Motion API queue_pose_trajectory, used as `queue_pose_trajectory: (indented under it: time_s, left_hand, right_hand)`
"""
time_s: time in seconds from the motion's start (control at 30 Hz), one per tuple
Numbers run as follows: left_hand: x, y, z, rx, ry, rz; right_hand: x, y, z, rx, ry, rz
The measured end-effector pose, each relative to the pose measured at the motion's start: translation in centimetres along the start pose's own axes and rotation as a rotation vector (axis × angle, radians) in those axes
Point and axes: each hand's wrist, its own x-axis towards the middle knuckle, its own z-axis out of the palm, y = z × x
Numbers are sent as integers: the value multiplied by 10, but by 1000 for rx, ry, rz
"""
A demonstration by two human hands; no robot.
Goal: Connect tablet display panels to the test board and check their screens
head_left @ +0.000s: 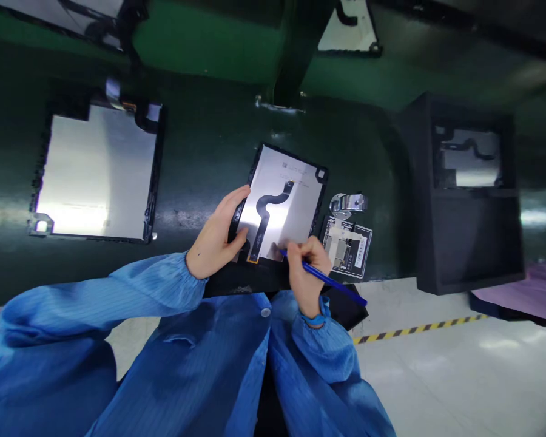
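A tablet screen [293, 212] lies tilted at the bench's near edge, its silvery back facing up inside a black frame. A black S-shaped flex cable [264, 213] runs down it to a gold connector. My left hand [218, 235] grips the screen's left side, fingers along the edge and thumb near the cable's lower end. Between the thumb and fingers of my right hand [310, 267] is a slim blue pen-like stick [334, 283]. Its tip is over the lower part of the screen, right of the connector; I cannot tell whether it touches.
Right of my right hand lie a small circuit board [347, 249] and a shiny metal ring [348, 205]. Another tablet screen [97, 176] rests at left. A black box [471, 243] at right holds one more screen [472, 159]. A dark post [295, 60] stands behind.
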Motion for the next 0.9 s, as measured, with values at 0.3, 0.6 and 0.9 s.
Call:
queue_pose_trajectory:
  time_s: [0.3, 0.6, 0.9]
  left_hand:
    - [0, -1, 7, 59, -8, -27]
    - [45, 35, -16, -286, -27, -113]
    - [87, 64, 6, -907, -660, -566]
  right_hand:
    - [107, 7, -9, 4, -260, -132]
    - [97, -23, -31, 51, -234, -316]
    - [60, -42, -80, 95, -303, -276]
